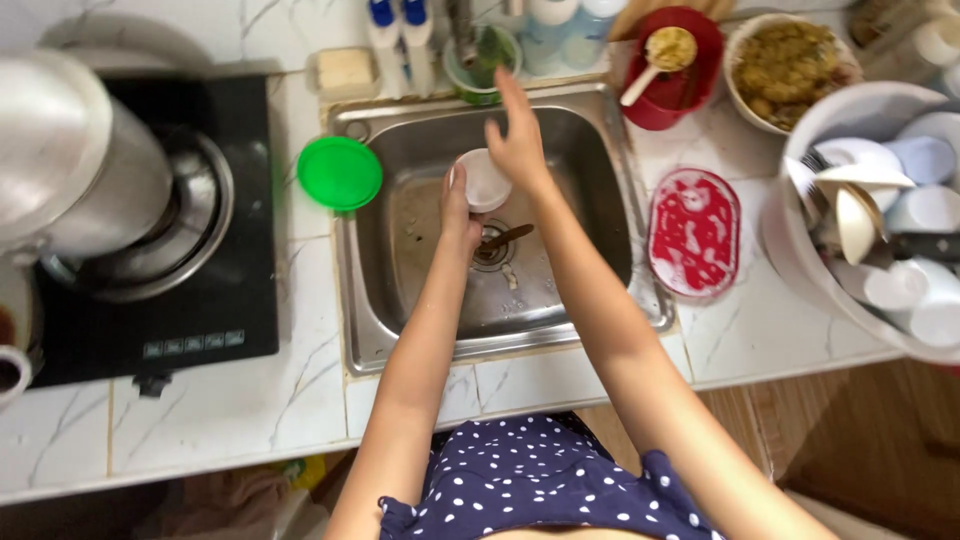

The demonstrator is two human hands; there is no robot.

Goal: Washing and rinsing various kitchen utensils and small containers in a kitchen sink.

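Over the steel sink (pixel 600 200), my left hand (pixel 457 212) grips a small white cup (pixel 484 181) from its left side. My right hand (pixel 516 140) rests on the cup's upper right rim with the fingers stretched up toward the tap (pixel 461 30). Below the cup, a brown-handled utensil (pixel 505 238) lies across the drain. Whether water is running I cannot tell.
A green lid (pixel 340 173) sits left of the sink, a red patterned lid (pixel 694 232) right of it. A white tub (pixel 800 250) of washed dishes stands at far right. A red bowl (pixel 690 95), a food bowl (pixel 786 66) and a pot (pixel 90 170) on the black cooktop (pixel 200 310) flank the counter.
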